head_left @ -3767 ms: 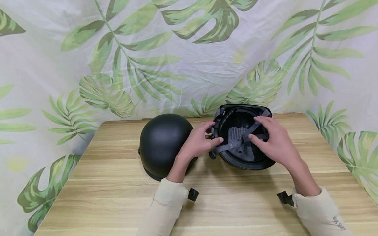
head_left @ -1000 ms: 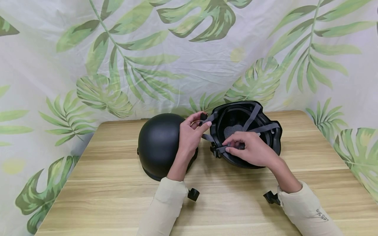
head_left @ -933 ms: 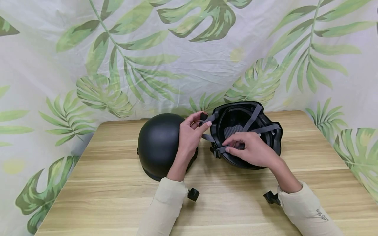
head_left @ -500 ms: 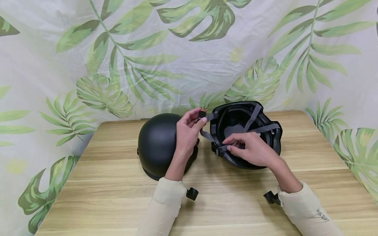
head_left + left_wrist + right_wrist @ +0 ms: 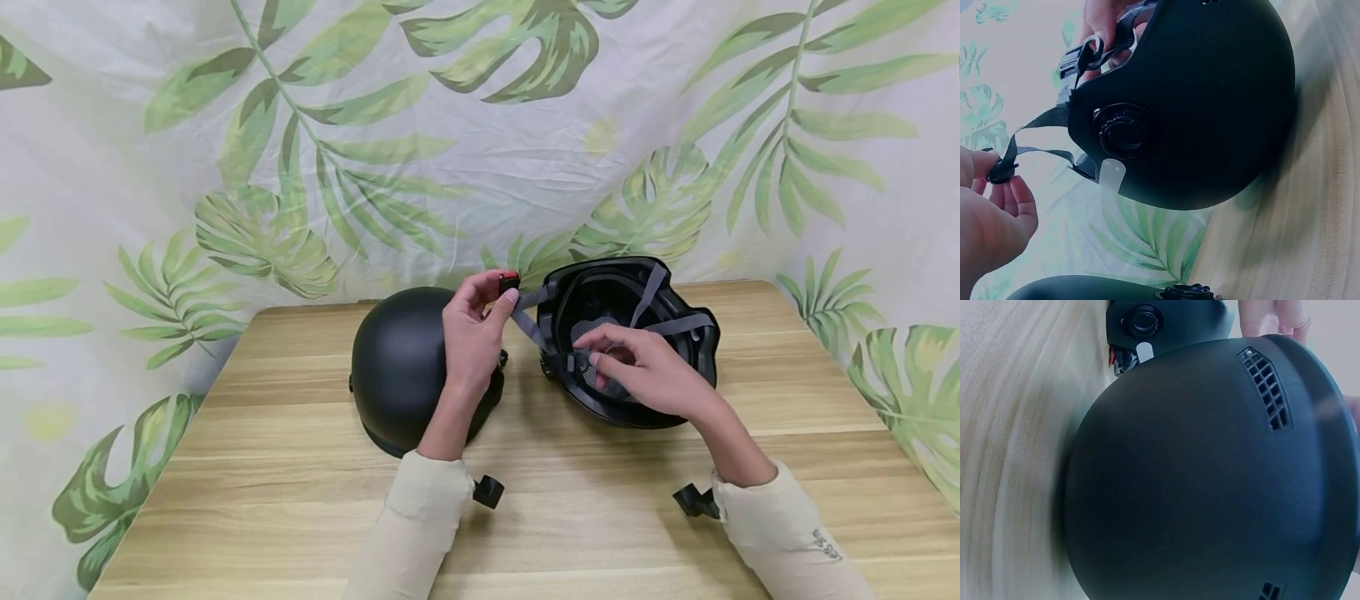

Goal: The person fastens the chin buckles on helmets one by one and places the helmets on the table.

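Currently, the upturned black helmet (image 5: 615,304) rests crown-down on the wooden surface (image 5: 300,517), right of centre, its opening upward. Beyond its left rim, the left hand (image 5: 472,342) pinches a red-edged buckle piece (image 5: 509,283) between thumb and fingers, at the end of two grey straps (image 5: 529,323). Over the opening, the right hand (image 5: 648,367) has thumb and forefinger closed on the strap next to a black buckle (image 5: 573,362). Compared with half a second ago, the black buckle has been drawn from outside the rim inward over it, and the red-edged piece stands slightly farther off; the two ends are judged unfastened, with the work at a stage of handling loose straps. Just left of the upturned helmet, a second helmet (image 5: 401,375) sits crown-up, partly behind the left arm. A leaf-printed cloth (image 5: 420,179) hangs behind. The left wrist view adds an adjustment dial (image 5: 1125,130) and a pale tab (image 5: 1112,175) on the upturned shell; the right wrist view adds a vent grille (image 5: 1266,387), but cannot show what either grip holds.
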Tool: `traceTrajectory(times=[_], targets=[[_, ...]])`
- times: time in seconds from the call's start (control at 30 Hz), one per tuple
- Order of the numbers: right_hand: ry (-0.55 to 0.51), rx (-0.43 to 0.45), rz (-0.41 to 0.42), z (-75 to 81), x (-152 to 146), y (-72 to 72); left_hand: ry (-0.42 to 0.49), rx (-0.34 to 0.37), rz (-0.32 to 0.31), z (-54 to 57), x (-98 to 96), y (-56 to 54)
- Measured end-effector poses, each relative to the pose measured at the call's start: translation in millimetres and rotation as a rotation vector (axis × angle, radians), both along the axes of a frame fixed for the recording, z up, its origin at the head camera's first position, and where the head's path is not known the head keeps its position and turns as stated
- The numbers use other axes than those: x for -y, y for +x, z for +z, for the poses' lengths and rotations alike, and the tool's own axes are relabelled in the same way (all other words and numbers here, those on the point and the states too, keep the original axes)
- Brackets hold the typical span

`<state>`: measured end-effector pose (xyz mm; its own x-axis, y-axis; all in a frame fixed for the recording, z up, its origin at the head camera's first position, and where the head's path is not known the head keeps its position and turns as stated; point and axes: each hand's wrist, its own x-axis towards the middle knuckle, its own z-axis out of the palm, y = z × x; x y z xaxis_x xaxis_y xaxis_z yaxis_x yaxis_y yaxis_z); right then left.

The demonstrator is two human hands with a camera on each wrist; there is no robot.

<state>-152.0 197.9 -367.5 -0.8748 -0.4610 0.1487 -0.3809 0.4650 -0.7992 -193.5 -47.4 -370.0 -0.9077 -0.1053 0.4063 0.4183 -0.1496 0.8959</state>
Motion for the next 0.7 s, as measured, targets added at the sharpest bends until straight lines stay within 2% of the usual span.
traceTrajectory(times=[0.2, 0.47, 0.57, 0.7], targets=[[-0.028, 0.088, -0.050, 0.8, -4, -2.8, -0.038, -0.027, -0.043, -0.9, -6.4, 0.2], [-0.079, 0.132, -0.071, 3.1, -5, -5.2, -0.095, -0.039, -0.164, -6.8, -17.7, 0.4], [-0.110, 0.142, -0.071, 5.1, -6, -6.7, -0.144, -0.017, -0.178, -9.4, -20.1, 0.1], [-0.163, 0.173, -0.085, 7.9, -8, -8.7, -0.240, 0.006, -0.165, -11.2, -21.2, 0.7]])
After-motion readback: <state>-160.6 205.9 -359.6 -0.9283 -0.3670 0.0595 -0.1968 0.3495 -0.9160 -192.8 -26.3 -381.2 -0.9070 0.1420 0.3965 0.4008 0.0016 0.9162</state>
